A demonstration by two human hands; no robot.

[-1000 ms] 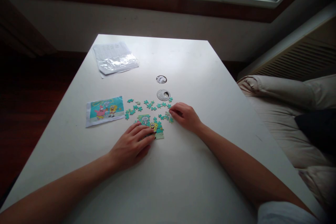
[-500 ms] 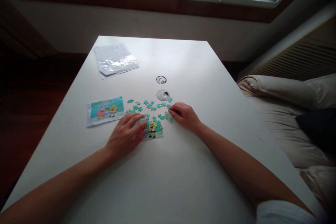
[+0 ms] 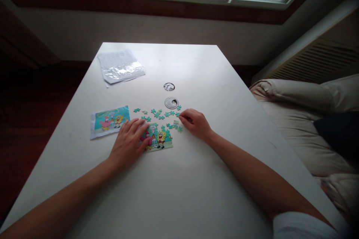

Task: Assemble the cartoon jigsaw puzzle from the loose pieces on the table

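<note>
A partly joined jigsaw puzzle [image 3: 161, 140] with cartoon figures lies on the white table. My left hand [image 3: 127, 139] rests over its left edge, fingers stretched out and thumb on the picture, covering that side. Just beyond the joined part, loose turquoise jigsaw pieces [image 3: 161, 117] are scattered. My right hand [image 3: 195, 123] is at the right end of these pieces, thumb and fingertips pinched together near one of them. Whatever may be between those fingertips is too small to make out. Left of the puzzle lies a picture sheet [image 3: 110, 121] with the same cartoon figures, close to my left fingers.
Papers in a clear plastic sleeve [image 3: 121, 67] lie at the table's far left. Two round inserts are set in the tabletop, a grey cover [image 3: 171, 102] and a hole [image 3: 169, 87] behind it. A cushioned sofa [image 3: 286, 127] stands along the right side.
My left hand has slid left, uncovering more of the joined puzzle's figures. My right hand stays pinched by the loose pieces. The whole view has shifted slightly.
</note>
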